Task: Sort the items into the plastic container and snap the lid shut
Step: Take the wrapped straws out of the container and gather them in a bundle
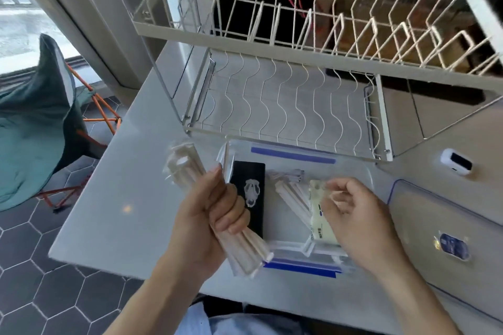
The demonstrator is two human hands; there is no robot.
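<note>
A: Nearest, at the near-left corner of the plastic container (pixel 351 163): left hand (pixel 206 223) wrapped tight round a wrapped bundle of pale sticks (pixel 190 179), slanted over the rim, far end out past the left wall.

B: Handling?

A: Probably light and stiff, though the film wrap looks slippery. Best held mid-length, as now, and lowered flat.

B: Right side?

A: Right hand (pixel 356 212) over the container's near-right part, fingers curled, fingertips pinching the top of a cream packet (pixel 317 209) standing on edge inside. Likely thin, light, a bit floppy.

B: Already inside?

A: Black card with a skull print (pixel 249 190) flat on the floor at left; another pale stick bundle (pixel 292 196) mid-floor; a small cable-like thing (pixel 288 174) toward the far wall, too blurred to name.

B: Lid?

A: Clear lid with blue edging (pixel 446 228) right of the container on the surface (pixel 122 198), partly cut off. Beyond the container, a white wire dish rack (pixel 285 106). Packet print unreadable.
</note>
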